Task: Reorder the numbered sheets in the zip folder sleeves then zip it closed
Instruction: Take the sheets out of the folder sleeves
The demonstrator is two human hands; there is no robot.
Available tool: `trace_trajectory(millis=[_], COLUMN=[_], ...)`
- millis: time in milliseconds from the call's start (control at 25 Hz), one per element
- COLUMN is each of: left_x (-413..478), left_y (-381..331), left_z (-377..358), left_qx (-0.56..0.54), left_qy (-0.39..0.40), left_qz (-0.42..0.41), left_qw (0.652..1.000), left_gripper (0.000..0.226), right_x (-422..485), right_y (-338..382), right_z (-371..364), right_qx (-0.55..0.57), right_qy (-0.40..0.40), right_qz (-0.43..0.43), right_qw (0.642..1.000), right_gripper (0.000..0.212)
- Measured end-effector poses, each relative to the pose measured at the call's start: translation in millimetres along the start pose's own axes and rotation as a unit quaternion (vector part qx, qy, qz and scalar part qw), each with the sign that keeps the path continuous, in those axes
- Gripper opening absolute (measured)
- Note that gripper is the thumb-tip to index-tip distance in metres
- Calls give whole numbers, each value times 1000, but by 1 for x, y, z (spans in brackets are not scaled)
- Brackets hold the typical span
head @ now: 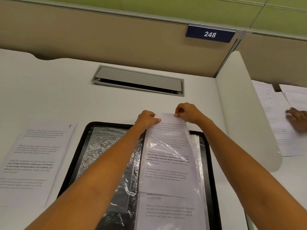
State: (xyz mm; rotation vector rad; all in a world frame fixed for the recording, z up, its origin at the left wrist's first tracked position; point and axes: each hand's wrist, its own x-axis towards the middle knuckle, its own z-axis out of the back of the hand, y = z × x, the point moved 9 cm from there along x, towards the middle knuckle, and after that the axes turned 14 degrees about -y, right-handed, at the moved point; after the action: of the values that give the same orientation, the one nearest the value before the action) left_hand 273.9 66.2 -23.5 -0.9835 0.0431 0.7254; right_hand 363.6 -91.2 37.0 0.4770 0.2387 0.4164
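Observation:
A black zip folder (79,151) lies open on the white desk, its clear plastic sleeves (108,150) spread across both halves. A printed sheet (167,163) sticks partway out of the top of a sleeve on the right half. My left hand (147,119) pinches the sheet's top left corner. My right hand (186,112) pinches its top right corner. More printed sheets show through the sleeves below, near the bottom edge. A stack of loose sheets (36,156) lies left of the folder, the top one marked 9.
A grey cable hatch (137,80) is set into the desk behind the folder. A white curved divider (240,105) stands at the right. Beyond it another person's hand (297,118) rests on papers. A beige partition with a 248 sign (210,34) backs the desk.

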Motion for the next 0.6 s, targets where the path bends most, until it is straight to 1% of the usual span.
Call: trace_trajectory(millis=[40,120,160,200,240,280,320,400,440,480,600], left_x=[2,6,9,12,14,17,21,25,26,25,23], left_y=[1,3,4,5,4,4,4,-1,-5,-10,-25], left_z=[1,4,6,9,11,14,16,21,24,27,35], left_qx=[-34,-84,-105,-129,-151,-173,-189,-213,-221,-225,-240], left_qy=[4,-5,-14,-23,-32,-43,-57,-80,-91,-104,-140], left_qz=[13,42,55,63,70,76,79,76,70,63,56], left_qw=[999,996,993,989,985,981,977,971,968,967,959], left_gripper=[49,43,44,45,45,42,33,15,12,13,28], right_x=[0,-3,-6,-9,-13,-17,-19,-22,-22,-22,-21], right_y=[-1,-7,-10,-14,-16,-19,-21,-23,-24,-23,-16], right_z=[3,9,10,9,7,4,3,1,0,0,-1], right_qx=[18,43,45,40,35,35,39,49,51,50,24], right_qy=[-12,-24,-13,7,26,39,43,27,17,6,-26], right_qz=[-13,-58,-82,-103,-118,-128,-135,-141,-140,-136,-115], right_qw=[1000,997,996,994,992,990,989,988,989,989,993], right_gripper=[14,39,51,59,60,57,53,46,45,45,46])
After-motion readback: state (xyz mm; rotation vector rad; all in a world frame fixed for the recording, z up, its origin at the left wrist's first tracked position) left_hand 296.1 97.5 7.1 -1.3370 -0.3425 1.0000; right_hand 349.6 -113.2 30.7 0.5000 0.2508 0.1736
